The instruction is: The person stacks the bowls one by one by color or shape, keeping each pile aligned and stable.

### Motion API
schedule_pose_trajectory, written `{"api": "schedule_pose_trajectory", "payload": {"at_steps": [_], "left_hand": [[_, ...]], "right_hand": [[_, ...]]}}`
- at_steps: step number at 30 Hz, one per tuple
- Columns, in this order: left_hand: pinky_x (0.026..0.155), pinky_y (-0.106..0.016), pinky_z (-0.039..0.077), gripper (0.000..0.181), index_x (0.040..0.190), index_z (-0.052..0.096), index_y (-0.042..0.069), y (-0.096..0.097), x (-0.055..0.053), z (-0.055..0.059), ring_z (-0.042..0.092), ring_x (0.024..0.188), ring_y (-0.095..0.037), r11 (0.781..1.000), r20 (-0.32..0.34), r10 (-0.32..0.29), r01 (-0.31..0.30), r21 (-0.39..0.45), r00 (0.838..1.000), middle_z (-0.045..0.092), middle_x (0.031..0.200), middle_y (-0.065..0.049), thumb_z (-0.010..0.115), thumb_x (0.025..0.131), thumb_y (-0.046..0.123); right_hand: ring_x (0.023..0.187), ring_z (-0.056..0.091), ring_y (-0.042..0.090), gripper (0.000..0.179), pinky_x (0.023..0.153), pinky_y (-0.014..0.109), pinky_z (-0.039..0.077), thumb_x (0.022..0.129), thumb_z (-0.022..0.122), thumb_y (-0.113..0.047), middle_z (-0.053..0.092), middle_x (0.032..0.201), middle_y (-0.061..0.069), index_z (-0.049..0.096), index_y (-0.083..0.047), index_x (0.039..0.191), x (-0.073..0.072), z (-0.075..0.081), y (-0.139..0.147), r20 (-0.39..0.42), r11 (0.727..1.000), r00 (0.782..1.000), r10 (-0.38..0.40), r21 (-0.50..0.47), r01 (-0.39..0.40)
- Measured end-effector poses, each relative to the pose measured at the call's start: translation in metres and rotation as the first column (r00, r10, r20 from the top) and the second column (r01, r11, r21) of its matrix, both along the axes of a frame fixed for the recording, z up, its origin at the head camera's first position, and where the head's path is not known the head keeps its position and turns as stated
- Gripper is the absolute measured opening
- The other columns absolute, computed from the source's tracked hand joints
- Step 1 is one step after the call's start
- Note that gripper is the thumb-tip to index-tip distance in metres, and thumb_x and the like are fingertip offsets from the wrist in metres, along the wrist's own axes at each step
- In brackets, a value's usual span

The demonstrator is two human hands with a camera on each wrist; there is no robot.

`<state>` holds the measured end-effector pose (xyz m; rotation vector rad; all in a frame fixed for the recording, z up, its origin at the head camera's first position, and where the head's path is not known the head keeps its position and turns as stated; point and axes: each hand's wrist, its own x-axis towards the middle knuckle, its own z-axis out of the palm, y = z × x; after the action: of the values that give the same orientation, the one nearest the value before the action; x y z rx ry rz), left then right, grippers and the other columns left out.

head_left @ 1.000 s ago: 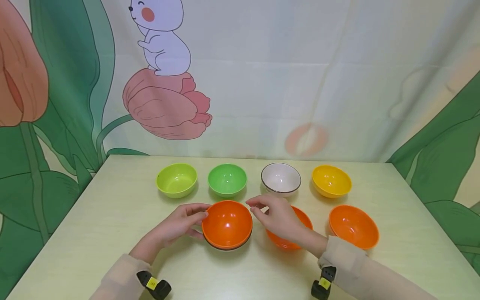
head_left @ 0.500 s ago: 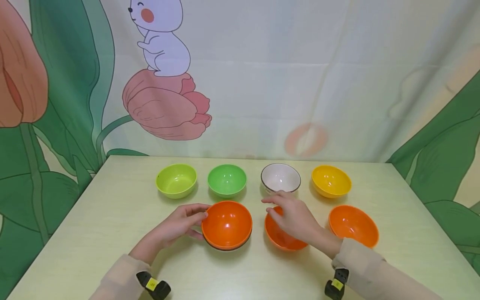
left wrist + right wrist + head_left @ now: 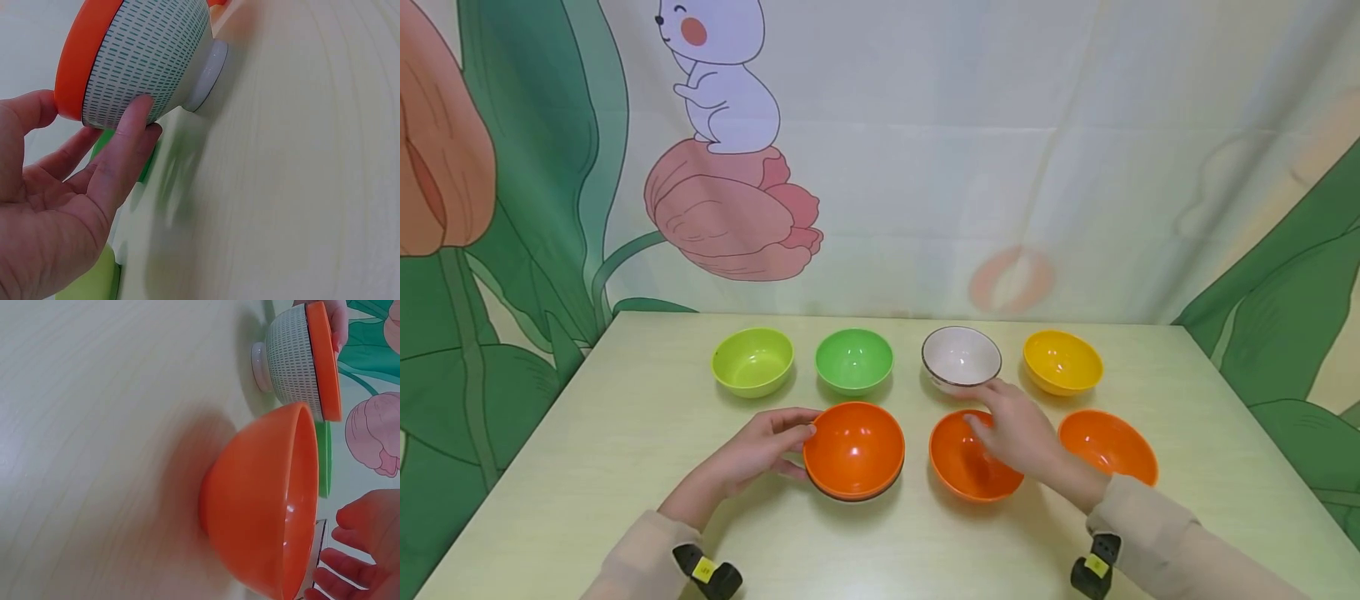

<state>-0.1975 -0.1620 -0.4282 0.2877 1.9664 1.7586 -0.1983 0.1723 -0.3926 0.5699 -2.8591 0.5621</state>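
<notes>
My left hand holds the side of two nested bowls, with its thumb at the rim. The upper one is an orange bowl. Around it sits a white bowl with green dashes, its pale foot visible in the left wrist view. To the right, a second orange bowl stands upright on the table. My right hand hovers over that bowl's far right rim with loose, spread fingers and nothing in them. In the right wrist view, those fingers are apart from the orange bowl's wall.
Along the back stand a lime bowl, a green bowl, a white dark-rimmed bowl and a yellow bowl. A third orange bowl is at the right, partly behind my right forearm. A printed curtain hangs behind the table.
My right hand has moved rightward, away from the nested bowls and over the middle orange bowl. My left hand and the nested bowls have stayed in place.
</notes>
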Motion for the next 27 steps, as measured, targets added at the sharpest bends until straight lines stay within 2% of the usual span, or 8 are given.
{"api": "schedule_pose_trajectory", "payload": {"at_steps": [3, 5, 8, 11, 19, 27], "left_hand": [[0.076, -0.042, 0.056, 0.047, 0.133, 0.043, -0.003, 0.0, 0.0, 0.0, 0.061, 0.094, -0.022, 1.0, -0.003, -0.001, 0.001, 0.001, 1.0, 0.051, 0.129, -0.019, 0.051, 0.094, 0.02], [0.075, -0.042, 0.056, 0.047, 0.133, 0.043, -0.004, -0.001, 0.0, 0.0, 0.061, 0.094, -0.021, 1.0, -0.004, -0.001, 0.001, 0.0, 1.0, 0.051, 0.129, -0.019, 0.051, 0.094, 0.02], [0.076, -0.042, 0.056, 0.047, 0.133, 0.043, -0.004, -0.001, 0.0, -0.001, 0.061, 0.094, -0.022, 1.0, -0.004, -0.006, 0.006, 0.002, 1.0, 0.051, 0.128, -0.019, 0.051, 0.094, 0.02], [0.076, -0.042, 0.056, 0.047, 0.133, 0.043, -0.004, 0.0, 0.0, 0.0, 0.061, 0.095, -0.022, 1.0, -0.005, -0.008, 0.008, 0.001, 1.0, 0.051, 0.128, -0.019, 0.051, 0.094, 0.02], [0.076, -0.042, 0.056, 0.047, 0.133, 0.043, -0.004, 0.0, 0.0, 0.0, 0.062, 0.094, -0.022, 1.0, -0.009, -0.005, 0.005, -0.001, 1.0, 0.051, 0.129, -0.02, 0.051, 0.094, 0.02], [0.076, -0.042, 0.056, 0.046, 0.133, 0.043, -0.004, 0.0, 0.0, -0.001, 0.062, 0.094, -0.021, 1.0, -0.012, -0.008, 0.009, 0.009, 1.0, 0.051, 0.128, -0.019, 0.051, 0.094, 0.02]], "right_hand": [[0.091, 0.056, 0.023, 0.036, 0.079, 0.036, 0.054, 0.082, 0.067, -0.014, 0.061, 0.109, 0.009, 0.062, -0.014, 0.118, 0.0, 0.0, 0.003, 0.044, 0.999, 0.999, -0.028, 0.02, 0.028], [0.082, 0.053, 0.019, 0.035, 0.07, 0.03, 0.053, 0.084, 0.065, -0.014, 0.061, 0.103, 0.009, 0.062, -0.014, 0.118, 0.0, 0.0, 0.004, 0.066, 0.998, 0.997, -0.046, 0.036, 0.043], [0.071, 0.047, 0.017, 0.031, 0.057, 0.023, 0.046, 0.086, 0.062, -0.015, 0.058, 0.091, 0.007, 0.063, -0.012, 0.116, 0.0, -0.001, 0.006, 0.113, 0.996, 0.99, -0.085, 0.05, 0.08], [0.066, 0.045, 0.016, 0.027, 0.052, 0.02, 0.042, 0.087, 0.061, -0.015, 0.055, 0.084, 0.005, 0.063, -0.01, 0.113, 0.0, -0.001, 0.008, 0.151, 0.992, 0.982, -0.117, 0.055, 0.109], [0.07, 0.052, 0.015, 0.023, 0.058, 0.021, 0.05, 0.086, 0.061, -0.011, 0.061, 0.087, 0.006, 0.065, -0.005, 0.108, 0.0, -0.002, 0.012, 0.158, 0.991, 0.979, -0.132, 0.048, 0.126], [0.069, 0.052, 0.015, 0.019, 0.061, 0.023, 0.05, 0.086, 0.058, -0.008, 0.064, 0.085, 0.007, 0.066, -0.003, 0.103, -0.001, -0.004, 0.015, 0.147, 0.99, 0.98, -0.133, 0.059, 0.126]]}}
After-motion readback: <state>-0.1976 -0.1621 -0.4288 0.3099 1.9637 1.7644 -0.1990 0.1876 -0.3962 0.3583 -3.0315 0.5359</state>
